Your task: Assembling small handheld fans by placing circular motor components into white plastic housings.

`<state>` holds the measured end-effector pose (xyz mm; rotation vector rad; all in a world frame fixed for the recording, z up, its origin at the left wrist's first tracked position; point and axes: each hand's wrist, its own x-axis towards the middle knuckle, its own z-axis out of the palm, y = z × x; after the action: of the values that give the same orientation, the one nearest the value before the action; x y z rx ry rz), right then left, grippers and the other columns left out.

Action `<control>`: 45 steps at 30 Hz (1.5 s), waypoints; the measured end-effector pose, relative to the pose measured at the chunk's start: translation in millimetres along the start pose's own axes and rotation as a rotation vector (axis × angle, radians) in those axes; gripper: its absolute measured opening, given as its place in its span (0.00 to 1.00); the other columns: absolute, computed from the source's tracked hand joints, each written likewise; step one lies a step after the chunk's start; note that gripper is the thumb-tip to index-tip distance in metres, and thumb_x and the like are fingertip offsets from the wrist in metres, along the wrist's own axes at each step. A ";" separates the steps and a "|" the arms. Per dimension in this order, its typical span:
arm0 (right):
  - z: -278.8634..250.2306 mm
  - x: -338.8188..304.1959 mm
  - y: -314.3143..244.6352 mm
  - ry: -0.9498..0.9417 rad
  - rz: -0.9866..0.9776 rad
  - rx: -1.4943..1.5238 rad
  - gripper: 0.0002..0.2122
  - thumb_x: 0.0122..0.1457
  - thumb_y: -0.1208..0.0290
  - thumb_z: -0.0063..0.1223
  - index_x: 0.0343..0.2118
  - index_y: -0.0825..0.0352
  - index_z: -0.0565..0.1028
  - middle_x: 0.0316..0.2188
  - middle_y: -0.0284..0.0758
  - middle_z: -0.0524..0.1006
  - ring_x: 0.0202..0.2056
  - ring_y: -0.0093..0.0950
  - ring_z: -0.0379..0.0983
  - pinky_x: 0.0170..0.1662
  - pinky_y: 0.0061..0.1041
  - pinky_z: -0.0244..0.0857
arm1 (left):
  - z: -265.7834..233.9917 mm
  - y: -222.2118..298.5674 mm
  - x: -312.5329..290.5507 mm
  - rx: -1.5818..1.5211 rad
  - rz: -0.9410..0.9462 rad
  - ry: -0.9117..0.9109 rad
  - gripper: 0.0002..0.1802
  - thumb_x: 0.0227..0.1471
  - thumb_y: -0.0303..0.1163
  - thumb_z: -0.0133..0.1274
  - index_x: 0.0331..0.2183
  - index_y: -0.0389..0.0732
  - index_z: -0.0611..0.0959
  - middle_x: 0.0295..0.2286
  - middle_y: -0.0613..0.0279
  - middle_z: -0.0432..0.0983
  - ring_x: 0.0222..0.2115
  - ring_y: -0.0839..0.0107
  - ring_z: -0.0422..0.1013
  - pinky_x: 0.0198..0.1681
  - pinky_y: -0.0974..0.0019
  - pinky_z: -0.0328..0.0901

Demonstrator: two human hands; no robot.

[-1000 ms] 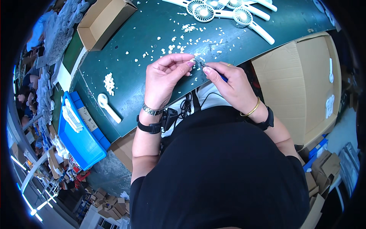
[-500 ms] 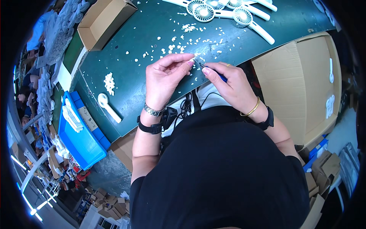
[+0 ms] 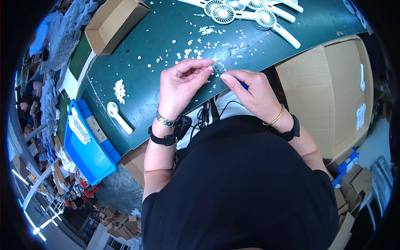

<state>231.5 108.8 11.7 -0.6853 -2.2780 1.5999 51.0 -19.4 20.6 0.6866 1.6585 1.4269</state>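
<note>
Over the near edge of the worktop (image 3: 146, 106), your left grip (image 3: 181, 83) pinches a small pale piece (image 3: 211, 68); your right grip (image 3: 255, 89) is clamped on a blue-handled tool (image 3: 243, 86). A loose pinch could drop the piece; a slipping tool could nick you.

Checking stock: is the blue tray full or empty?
Partly filled: the blue tray holds white pieces at one end, with bare blue elsewhere.

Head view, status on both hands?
Left hand pinching small pale piece. Right hand gripping blue-handled tool, tip close by. Pale bits scattered beyond.
</note>
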 end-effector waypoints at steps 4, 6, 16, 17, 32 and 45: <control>0.6 0.4 -0.4 -0.006 0.006 0.013 0.14 0.71 0.66 0.57 0.45 0.75 0.83 0.30 0.43 0.84 0.31 0.29 0.81 0.38 0.27 0.72 | -1.9 -1.7 2.2 0.024 0.002 0.019 0.11 0.58 0.20 0.65 0.44 0.34 0.90 0.38 0.64 0.86 0.36 0.81 0.80 0.42 0.77 0.75; 0.8 0.9 -0.1 -0.006 0.007 0.019 0.14 0.71 0.66 0.56 0.45 0.75 0.83 0.29 0.42 0.84 0.31 0.28 0.80 0.38 0.26 0.72 | -5.4 -4.4 5.0 0.039 0.005 0.029 0.10 0.58 0.21 0.65 0.43 0.34 0.90 0.37 0.65 0.85 0.36 0.82 0.80 0.43 0.78 0.75; 1.6 2.0 7.3 0.030 0.076 0.068 0.16 0.72 0.65 0.56 0.45 0.76 0.83 0.27 0.38 0.82 0.29 0.22 0.76 0.36 0.23 0.70 | -25.9 -9.1 38.2 0.718 0.298 0.270 0.08 0.53 0.24 0.67 0.38 0.38 0.91 0.29 0.62 0.81 0.26 0.74 0.76 0.33 0.71 0.71; 1.8 2.1 7.3 0.029 0.079 0.066 0.16 0.72 0.65 0.56 0.45 0.76 0.83 0.27 0.38 0.82 0.29 0.22 0.76 0.36 0.23 0.70 | -26.1 -9.3 42.1 0.736 0.329 0.287 0.08 0.53 0.25 0.67 0.37 0.39 0.91 0.29 0.61 0.80 0.26 0.71 0.77 0.33 0.69 0.71; 1.9 0.6 6.5 0.037 0.059 0.072 0.16 0.72 0.65 0.56 0.45 0.76 0.83 0.27 0.38 0.82 0.29 0.22 0.76 0.37 0.23 0.70 | -31.6 -25.8 71.7 0.924 0.427 0.215 0.08 0.53 0.25 0.66 0.38 0.41 0.91 0.33 0.57 0.82 0.30 0.60 0.79 0.39 0.60 0.74; 1.8 1.0 3.7 0.072 -0.033 0.005 0.15 0.71 0.65 0.57 0.46 0.75 0.82 0.30 0.40 0.81 0.30 0.27 0.78 0.37 0.26 0.69 | -7.2 8.8 22.7 -0.007 0.087 0.125 0.08 0.61 0.16 0.60 0.43 0.26 0.87 0.40 0.56 0.82 0.37 0.70 0.84 0.44 0.69 0.80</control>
<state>230.7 108.9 7.5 -0.6893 -2.2217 1.5401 32.3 -2.6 24.0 0.6850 1.7365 1.5650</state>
